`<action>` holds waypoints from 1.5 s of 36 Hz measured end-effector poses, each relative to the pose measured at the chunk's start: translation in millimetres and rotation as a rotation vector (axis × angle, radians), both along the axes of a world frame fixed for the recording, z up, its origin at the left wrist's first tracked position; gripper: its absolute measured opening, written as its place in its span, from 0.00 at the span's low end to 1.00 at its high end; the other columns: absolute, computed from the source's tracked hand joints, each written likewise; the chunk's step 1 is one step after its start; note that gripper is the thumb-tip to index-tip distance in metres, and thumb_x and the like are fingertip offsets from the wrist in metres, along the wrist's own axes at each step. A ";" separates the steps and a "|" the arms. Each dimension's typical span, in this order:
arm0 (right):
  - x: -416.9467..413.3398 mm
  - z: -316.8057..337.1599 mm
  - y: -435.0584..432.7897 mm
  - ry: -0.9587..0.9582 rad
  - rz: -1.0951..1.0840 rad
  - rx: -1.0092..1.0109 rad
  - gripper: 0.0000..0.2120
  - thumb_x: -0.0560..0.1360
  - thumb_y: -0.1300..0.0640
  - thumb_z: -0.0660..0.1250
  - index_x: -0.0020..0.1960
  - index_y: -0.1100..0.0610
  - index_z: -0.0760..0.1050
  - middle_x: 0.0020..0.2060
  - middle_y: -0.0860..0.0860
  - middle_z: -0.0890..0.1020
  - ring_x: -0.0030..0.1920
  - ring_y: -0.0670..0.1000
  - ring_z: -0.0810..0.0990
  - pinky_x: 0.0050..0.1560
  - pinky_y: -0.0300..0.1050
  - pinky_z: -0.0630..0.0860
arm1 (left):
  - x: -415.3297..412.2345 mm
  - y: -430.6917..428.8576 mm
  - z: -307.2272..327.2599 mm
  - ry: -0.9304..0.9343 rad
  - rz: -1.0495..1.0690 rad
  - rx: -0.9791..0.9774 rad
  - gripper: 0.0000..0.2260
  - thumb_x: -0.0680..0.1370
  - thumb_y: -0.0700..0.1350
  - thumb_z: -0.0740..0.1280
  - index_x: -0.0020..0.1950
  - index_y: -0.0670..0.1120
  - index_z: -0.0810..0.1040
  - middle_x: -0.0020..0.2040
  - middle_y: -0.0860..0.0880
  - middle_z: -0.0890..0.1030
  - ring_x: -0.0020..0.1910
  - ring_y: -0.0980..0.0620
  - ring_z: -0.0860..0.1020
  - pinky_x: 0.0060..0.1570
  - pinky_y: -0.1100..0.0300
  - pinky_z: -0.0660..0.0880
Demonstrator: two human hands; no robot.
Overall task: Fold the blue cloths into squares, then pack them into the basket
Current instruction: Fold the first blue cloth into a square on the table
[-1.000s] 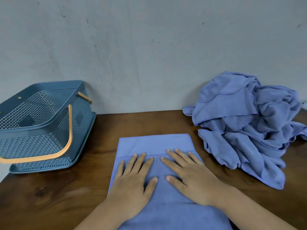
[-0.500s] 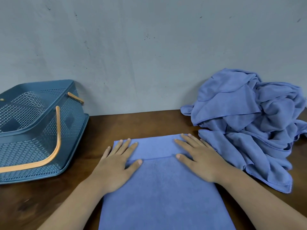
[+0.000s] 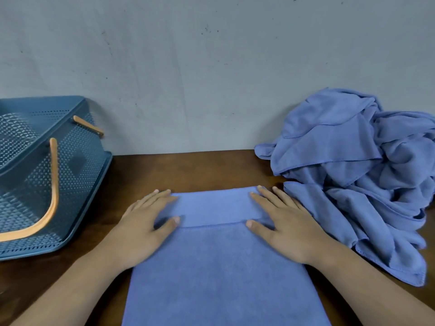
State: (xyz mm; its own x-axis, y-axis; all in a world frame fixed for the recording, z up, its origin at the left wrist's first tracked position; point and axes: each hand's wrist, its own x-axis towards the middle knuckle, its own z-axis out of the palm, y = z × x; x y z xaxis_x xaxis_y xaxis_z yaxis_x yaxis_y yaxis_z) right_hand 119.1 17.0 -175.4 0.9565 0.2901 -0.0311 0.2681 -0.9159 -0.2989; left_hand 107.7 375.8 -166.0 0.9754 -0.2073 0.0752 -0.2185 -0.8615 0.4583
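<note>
Basket [image 3: 77,175] cut by left edge; cloth pile [image 3: 341,149] by right; flat cloth [image 3: 219,278] by bottom.

brown wooden table [image 3: 200,170]: basket [image 3: 77,175] left, flat cloth [image 3: 219,274] centre, cloth heap [image 3: 357,175] right

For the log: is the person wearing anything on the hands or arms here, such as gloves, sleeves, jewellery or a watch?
Nothing worn shows. The left hand and right hand are bare, without gloves or rings, and the nails look short and unpainted. The left forearm and right forearm are bare as far as the frame's edge: no sleeve, watch or wristband is in view.
</note>
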 end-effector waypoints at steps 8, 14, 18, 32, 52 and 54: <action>4.7 19.5 -13.7 -0.110 0.025 0.337 0.15 0.75 0.60 0.66 0.54 0.40 0.80 0.54 0.36 0.80 0.56 0.44 0.76 0.53 0.40 0.75 | 0.4 31.1 25.4 0.047 -0.145 -0.144 0.13 0.79 0.36 0.67 0.48 0.55 0.83 0.44 0.55 0.78 0.45 0.52 0.76 0.44 0.63 0.71; -6.1 23.2 -25.5 -0.053 0.086 0.223 0.09 0.73 0.57 0.67 0.44 0.42 0.74 0.44 0.41 0.78 0.48 0.47 0.76 0.43 0.35 0.69 | 1.2 33.4 24.4 0.070 -0.225 0.001 0.07 0.72 0.46 0.70 0.45 0.57 0.77 0.42 0.54 0.77 0.44 0.50 0.75 0.45 0.51 0.75; -4.7 19.3 -23.8 -0.132 0.110 0.193 0.01 0.70 0.49 0.63 0.41 0.44 0.71 0.40 0.44 0.76 0.44 0.48 0.74 0.41 0.40 0.69 | 1.0 28.1 22.1 0.007 -0.263 0.071 0.07 0.70 0.50 0.69 0.40 0.56 0.71 0.41 0.54 0.76 0.44 0.52 0.75 0.47 0.51 0.73; -1.0 5.7 -22.7 -0.152 0.065 0.074 0.25 0.79 0.37 0.53 0.75 0.35 0.70 0.76 0.31 0.65 0.78 0.41 0.61 0.74 0.38 0.54 | 6.1 31.3 3.7 -0.166 -0.146 -0.011 0.11 0.80 0.60 0.62 0.60 0.62 0.78 0.59 0.64 0.77 0.58 0.56 0.75 0.59 0.48 0.73; 0.8 7.2 -23.8 -0.210 0.072 0.216 0.05 0.69 0.46 0.61 0.44 0.43 0.72 0.60 0.34 0.75 0.66 0.37 0.67 0.62 0.34 0.66 | 0.2 27.1 14.8 -0.123 -0.251 0.048 0.07 0.71 0.46 0.67 0.43 0.59 0.72 0.44 0.58 0.75 0.49 0.54 0.73 0.53 0.63 0.64; 1.0 6.6 -24.4 -0.200 0.073 0.229 0.04 0.68 0.46 0.61 0.43 0.43 0.70 0.61 0.34 0.75 0.68 0.37 0.67 0.62 0.35 0.66 | -0.3 25.6 13.1 -0.125 -0.267 0.046 0.09 0.71 0.44 0.67 0.41 0.58 0.71 0.43 0.56 0.74 0.48 0.53 0.72 0.53 0.60 0.65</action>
